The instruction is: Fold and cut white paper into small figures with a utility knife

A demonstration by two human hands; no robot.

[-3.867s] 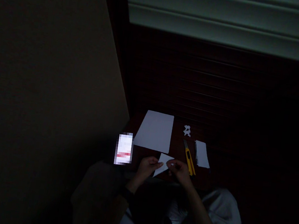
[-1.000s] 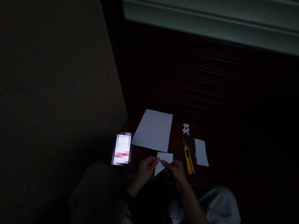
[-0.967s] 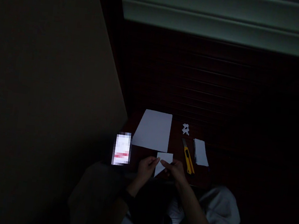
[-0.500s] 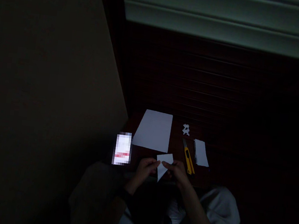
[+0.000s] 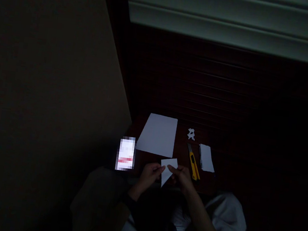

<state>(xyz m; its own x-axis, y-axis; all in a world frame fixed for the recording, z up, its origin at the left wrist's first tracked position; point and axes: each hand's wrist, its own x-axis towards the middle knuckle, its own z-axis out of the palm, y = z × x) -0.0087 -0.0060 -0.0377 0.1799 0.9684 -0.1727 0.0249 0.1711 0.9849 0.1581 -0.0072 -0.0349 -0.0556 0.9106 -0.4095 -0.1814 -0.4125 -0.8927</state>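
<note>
Between my two hands is a small folded piece of white paper (image 5: 167, 174), wide at the top and tapering to a point below. My left hand (image 5: 151, 173) pinches its left edge, thumb on top. My right hand (image 5: 181, 176) grips the right edge, its thumb lying across the paper near the middle. Just right of my right hand lies a yellow utility knife (image 5: 193, 165) with its blade out. Beyond my hands a large white sheet of paper (image 5: 158, 135) rests flat on the dark table.
A stack of small white paper (image 5: 207, 158) lies right of the knife, and a few torn paper scraps (image 5: 191, 134) sit behind it. A bright, blurred-out screen (image 5: 126, 154) stands at the left. A wall (image 5: 65, 63) rises on the left; slatted panels (image 5: 204, 73) close off the back.
Almost nothing differs. Both hands keep hold of the folded paper in nearly the same place, and the view has shifted very slightly.
</note>
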